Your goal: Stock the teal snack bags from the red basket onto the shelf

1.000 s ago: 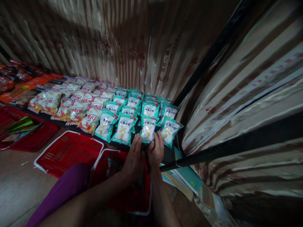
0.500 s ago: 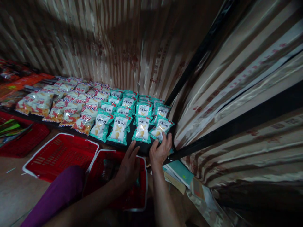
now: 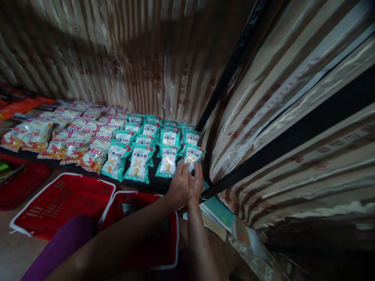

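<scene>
Rows of teal snack packets [image 3: 137,164] lie on a low dark shelf [image 3: 159,186] in front of a striped curtain. Both my hands are pressed together at the rightmost front teal packet [image 3: 191,153]. My left hand [image 3: 179,186] reaches across from the left, its fingers closed over that packet's lower left edge. My right hand [image 3: 197,182] stands beside it, fingers up against the packet's lower right edge. The packet's bottom end is hidden between the two hands.
Orange-and-white snack bags [image 3: 73,144] fill the shelf to the left. Red plastic baskets [image 3: 63,203] sit on the floor below my arms. Papers and a teal folder [image 3: 219,212] lie under a black bar [image 3: 234,177] on the right. Shiny curtain hangs close on the right.
My left hand rose from the red basket's edge up to the rightmost front packet and joined my right hand there. The view shifted, so the shelf sits further left.
</scene>
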